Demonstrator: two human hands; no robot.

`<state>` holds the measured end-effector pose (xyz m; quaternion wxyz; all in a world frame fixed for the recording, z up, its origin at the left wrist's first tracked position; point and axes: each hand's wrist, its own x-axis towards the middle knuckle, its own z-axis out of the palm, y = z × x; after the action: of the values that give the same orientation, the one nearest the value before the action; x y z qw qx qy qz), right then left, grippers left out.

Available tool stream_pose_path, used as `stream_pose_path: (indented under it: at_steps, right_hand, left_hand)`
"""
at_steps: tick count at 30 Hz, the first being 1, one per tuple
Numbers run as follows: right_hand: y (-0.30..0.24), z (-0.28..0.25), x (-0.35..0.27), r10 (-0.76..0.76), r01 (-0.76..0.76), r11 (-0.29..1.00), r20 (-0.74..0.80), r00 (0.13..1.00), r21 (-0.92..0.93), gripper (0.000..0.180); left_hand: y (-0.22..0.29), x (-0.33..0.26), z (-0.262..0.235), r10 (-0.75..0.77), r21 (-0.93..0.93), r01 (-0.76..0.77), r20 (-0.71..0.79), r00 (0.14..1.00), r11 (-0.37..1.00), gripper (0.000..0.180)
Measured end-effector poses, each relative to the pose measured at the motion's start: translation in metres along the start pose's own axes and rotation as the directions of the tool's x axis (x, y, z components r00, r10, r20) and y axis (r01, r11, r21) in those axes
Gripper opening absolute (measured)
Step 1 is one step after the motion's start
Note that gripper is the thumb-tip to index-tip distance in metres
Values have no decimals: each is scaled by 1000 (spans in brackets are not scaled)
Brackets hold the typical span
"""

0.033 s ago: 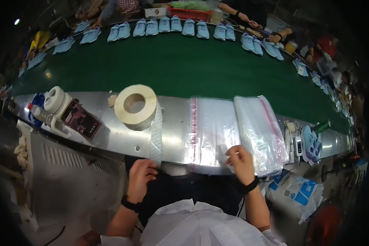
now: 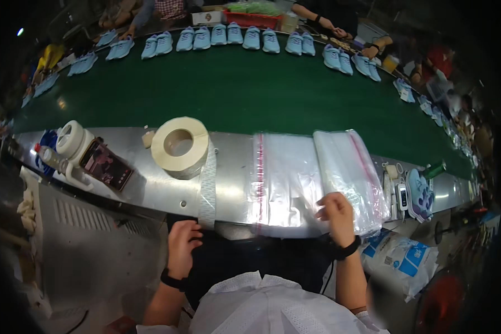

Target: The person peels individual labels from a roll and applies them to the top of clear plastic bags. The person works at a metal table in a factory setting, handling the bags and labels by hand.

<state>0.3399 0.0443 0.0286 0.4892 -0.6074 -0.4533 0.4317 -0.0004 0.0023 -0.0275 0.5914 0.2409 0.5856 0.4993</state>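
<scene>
My left hand [image 2: 182,247] is beside the lower end of a pale patterned strip [image 2: 207,192]. Its fingers are half bent and apart, with nothing visible in them. The strip hangs from a large cream roll of labels [image 2: 164,157] standing on the metal ledge, its end reaching the front edge. Over the clear plastic bags [image 2: 286,178], my right hand [image 2: 338,214] has its fingers bent together. A faint, blurred pale patch lies by those fingertips; whether they pinch it cannot be made out. The bags have a pink-red edge stripe, and a second folded stack [image 2: 342,161] lies to the right.
Pairs of light-blue shoes [image 2: 219,34] line the far side of the green belt [image 2: 222,89]; other people's hands [image 2: 335,29] are beyond. A phone [image 2: 107,164] leans by a white jug [image 2: 72,139] at left. Another shoe [image 2: 420,195] stands right, above a printed plastic sack [image 2: 398,256].
My left hand has moved slightly left and down, away from the strip's end. My right hand has shifted a little right over the bags. The whole view has shifted slightly.
</scene>
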Motion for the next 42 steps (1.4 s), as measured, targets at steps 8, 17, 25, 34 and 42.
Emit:
stream_pose_path:
  at_steps: [8,17,25,34,42]
  right_hand:
    - [65,-179,-12,-327,-302,570,-549,770,-764,12]
    - [11,32,-50,-124,188,964,305,944,-189,10]
    - [4,89,-44,84,-128,992,703,707,10,9]
    - [10,95,-43,14,27,998,562,827,-65,8]
    - [9,109,-40,-12,2,1000,484,875,21,10]
  left_hand:
    - [-44,25,-3,63,414,-196,313,948,889,22]
    - [6,-8,77,-165,-57,221,490,856,974,21]
    - [13,-16,75,-79,-205,153,331,940,967,22]
    - [22,-34,73,660,600,-767,484,575,228,23]
    - [7,-29,81,246,225,-314,286,926,922,14]
